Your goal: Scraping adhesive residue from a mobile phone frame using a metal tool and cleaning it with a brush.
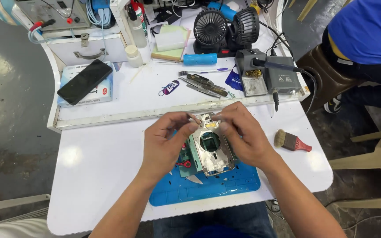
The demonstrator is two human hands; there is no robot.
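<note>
Head view: an opened silver smartphone frame with a dark square centre (211, 147) lies on a blue rubber work mat (225, 185) on the white counter (98, 167). Left hand (166, 143) pinches a small metal part at the frame's top edge; right hand (243, 134) curls closed over its upper right side. A red-handled brush (292, 141) rests nearby.

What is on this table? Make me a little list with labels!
Left hand: pinching a tiny part at the top of the opened phone frame
Right hand: fingertips on the frame's top edge
Under the frame: blue mat
Right of hands: small brush
Back left: black phone
Back: two black fans, soldering station, tweezers
Table: white
</note>
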